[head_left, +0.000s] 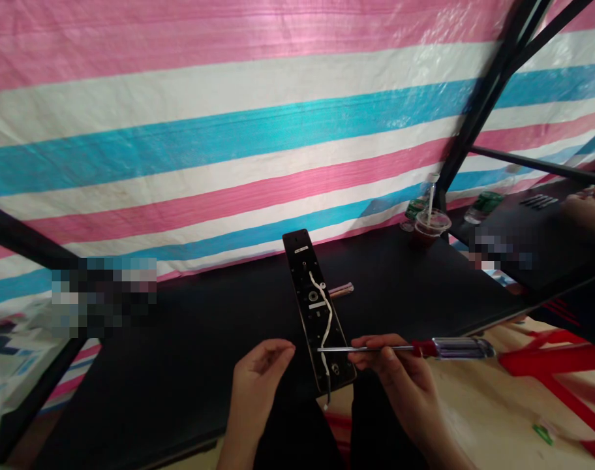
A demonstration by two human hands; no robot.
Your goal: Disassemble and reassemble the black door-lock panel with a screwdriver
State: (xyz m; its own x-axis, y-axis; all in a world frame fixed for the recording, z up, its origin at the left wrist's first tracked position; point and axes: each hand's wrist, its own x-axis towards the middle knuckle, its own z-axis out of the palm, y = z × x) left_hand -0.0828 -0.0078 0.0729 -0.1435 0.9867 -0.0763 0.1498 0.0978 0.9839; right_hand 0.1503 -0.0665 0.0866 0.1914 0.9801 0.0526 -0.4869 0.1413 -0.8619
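Left hand, pinched, contents unclear, hovers beside the long, rectangular black panel on the black table; right hand grips a red-and-clear-handled screwdriver across it. The panel's white cable lies exposed, plug unconnected.

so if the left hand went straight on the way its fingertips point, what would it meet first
Probably the long black panel, whose side edge lies just beyond the fingertips of the left hand. One view leaves height unclear, so the hand might pass over it.
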